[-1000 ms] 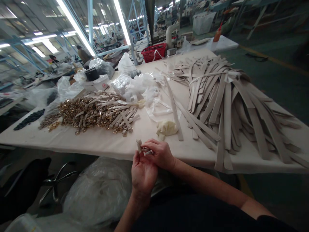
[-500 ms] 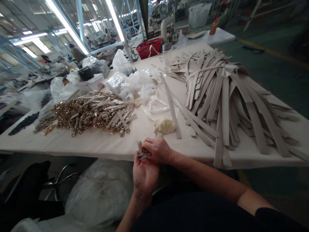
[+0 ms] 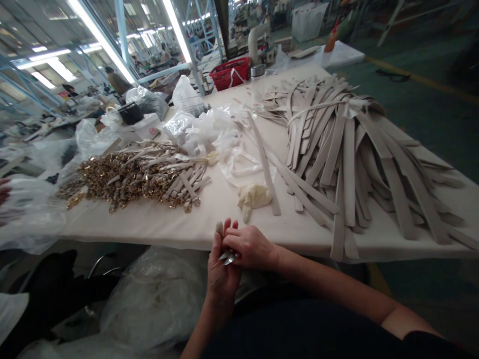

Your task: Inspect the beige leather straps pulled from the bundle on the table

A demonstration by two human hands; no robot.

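Observation:
My left hand (image 3: 221, 271) and my right hand (image 3: 251, 247) meet just below the near edge of the white table (image 3: 157, 224). Between their fingers is a small pale tape piece (image 3: 228, 256) with pointed ends; both hands pinch it. One fingertip of my left hand wears a pale cover (image 3: 219, 228). A crumpled cream glove (image 3: 254, 197) lies on the table just beyond my hands.
A big pile of beige straps (image 3: 348, 149) covers the table's right half. A heap of short straps with gold buckles (image 3: 127, 174) lies at left. Clear plastic bags (image 3: 209, 129), a glass jar (image 3: 257, 87) and a red basket (image 3: 230, 72) stand farther back. Another person's hand holds a plastic bag (image 3: 26, 209) at far left.
My hands sank slightly and closed over the small piece, so less of it shows. A plastic bag held by another person has come in at the far left.

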